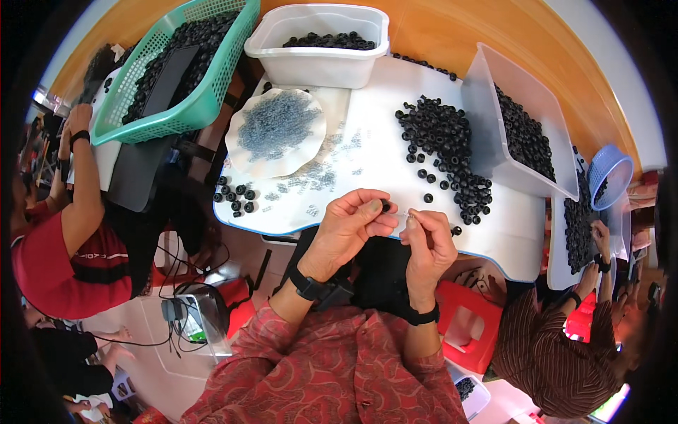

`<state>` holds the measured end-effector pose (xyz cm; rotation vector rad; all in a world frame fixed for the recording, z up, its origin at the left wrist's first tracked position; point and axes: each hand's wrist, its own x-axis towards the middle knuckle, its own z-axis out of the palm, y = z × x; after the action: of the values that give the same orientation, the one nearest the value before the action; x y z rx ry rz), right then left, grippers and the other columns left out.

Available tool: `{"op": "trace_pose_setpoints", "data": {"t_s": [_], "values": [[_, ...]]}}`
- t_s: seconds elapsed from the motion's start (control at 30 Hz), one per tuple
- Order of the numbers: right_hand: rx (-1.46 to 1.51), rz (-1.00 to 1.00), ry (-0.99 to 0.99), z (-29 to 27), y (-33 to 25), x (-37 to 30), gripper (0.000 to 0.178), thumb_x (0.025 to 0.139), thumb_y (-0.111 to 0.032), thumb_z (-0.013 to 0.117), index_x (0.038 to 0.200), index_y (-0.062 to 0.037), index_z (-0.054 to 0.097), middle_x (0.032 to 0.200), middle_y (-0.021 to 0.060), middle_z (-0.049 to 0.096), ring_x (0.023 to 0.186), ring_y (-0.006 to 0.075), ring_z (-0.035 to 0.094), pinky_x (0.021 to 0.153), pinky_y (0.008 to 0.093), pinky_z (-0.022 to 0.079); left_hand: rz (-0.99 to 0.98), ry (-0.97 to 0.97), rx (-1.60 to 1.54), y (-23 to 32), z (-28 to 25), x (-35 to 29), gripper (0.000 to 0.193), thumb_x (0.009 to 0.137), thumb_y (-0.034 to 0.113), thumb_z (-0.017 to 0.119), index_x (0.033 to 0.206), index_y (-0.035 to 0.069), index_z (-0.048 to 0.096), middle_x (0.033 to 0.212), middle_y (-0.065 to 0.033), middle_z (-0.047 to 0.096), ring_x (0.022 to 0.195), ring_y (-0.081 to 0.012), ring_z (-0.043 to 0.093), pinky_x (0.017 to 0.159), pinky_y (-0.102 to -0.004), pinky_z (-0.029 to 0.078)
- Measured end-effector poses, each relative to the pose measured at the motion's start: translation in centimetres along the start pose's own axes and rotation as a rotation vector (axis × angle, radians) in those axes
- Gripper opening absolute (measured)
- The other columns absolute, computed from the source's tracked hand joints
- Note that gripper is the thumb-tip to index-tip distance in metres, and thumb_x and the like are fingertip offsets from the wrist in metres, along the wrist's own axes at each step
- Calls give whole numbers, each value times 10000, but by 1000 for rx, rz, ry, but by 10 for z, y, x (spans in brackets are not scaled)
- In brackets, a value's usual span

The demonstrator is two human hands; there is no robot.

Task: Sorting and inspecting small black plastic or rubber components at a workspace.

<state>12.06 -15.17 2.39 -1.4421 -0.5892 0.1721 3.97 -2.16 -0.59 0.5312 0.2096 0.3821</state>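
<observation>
Over the table's near edge, my left hand (353,225) pinches a small round black piece (385,205) between thumb and fingertips. Close beside it, my right hand (429,249) is closed in a pinch on a tiny clear piece (405,213), its exact shape too small to make out. The hands are nearly touching. Beyond them to the right lies a heap of round black pieces (438,131), spilling toward the near edge. To the far left, a wavy-rimmed white plate (242,162) carries many small clear pieces (279,124), with more scattered around it.
A white tub (296,67) stands at the back, and a translucent bin (487,134) at right, both with black pieces. A green basket (201,106) is at upper left. People sit at left (63,261) and right (558,346). A red stool (474,318) is beside me.
</observation>
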Motion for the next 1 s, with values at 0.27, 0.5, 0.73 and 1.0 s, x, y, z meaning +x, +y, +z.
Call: {"op": "trace_pose_setpoints", "data": {"t_s": [0.27,0.5,0.73,1.0], "values": [[-155,-62,-76,19,1,-4,157,853,39,695,1005,10,716,928,58,620,749,82,571,628,202,442,3,75,-66,3,-4,-12,240,985,102,594,1176,-37,633,964,-118,700,816,-163,713,689,-247,597],[-170,-62,-104,24,3,-4,158,863,32,692,1017,8,718,933,62,623,775,92,588,659,210,461,36,92,-39,1,-8,-13,231,975,111,615,1155,-28,652,942,-95,703,776,-136,694,673,-236,580],[-202,-73,-123,24,0,-3,159,860,25,704,1018,13,719,922,62,621,749,89,597,647,208,474,56,113,13,-1,-6,-14,219,967,112,629,1142,-12,669,922,-79,702,767,-123,675,674,-239,573],[-222,-123,-125,28,-2,-2,176,846,42,713,1018,10,721,906,59,617,736,90,612,643,211,490,51,104,37,-2,-8,-14,237,967,122,633,1157,-14,671,930,-69,705,788,-112,673,693,-231,568]]}}
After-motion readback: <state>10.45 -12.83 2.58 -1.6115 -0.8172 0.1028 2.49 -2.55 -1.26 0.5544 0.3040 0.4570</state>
